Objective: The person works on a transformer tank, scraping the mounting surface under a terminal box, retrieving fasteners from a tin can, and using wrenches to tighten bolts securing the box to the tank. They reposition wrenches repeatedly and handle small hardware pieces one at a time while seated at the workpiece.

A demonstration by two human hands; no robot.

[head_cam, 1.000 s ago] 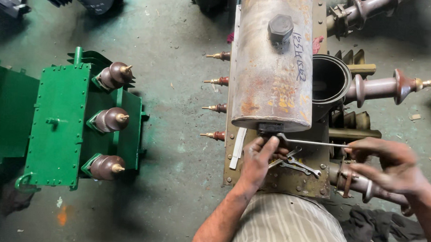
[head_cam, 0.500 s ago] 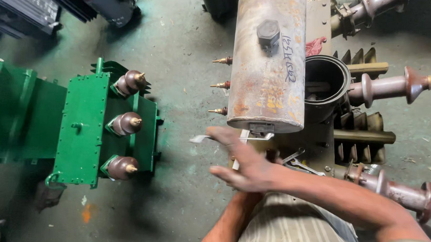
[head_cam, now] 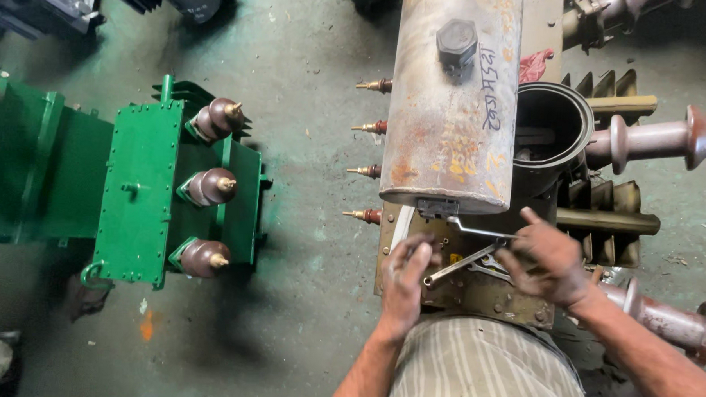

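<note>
Both hands at the spanners (head_cam: 462,263): my left hand (head_cam: 405,282) curls beside them; my right hand (head_cam: 546,264), fingers spread, must grasp one.

A slim metal spanner (head_cam: 462,263) lies slantwise on the rusty, bolted top plate (head_cam: 475,293) of the old transformer, near the plate's front edge. Its ring end points down toward the left; its other end rises to the right. A second spanner (head_cam: 487,270) lies just beside it, partly hidden. Both sit just below the end of the grey cylindrical tank (head_cam: 450,100).
</note>
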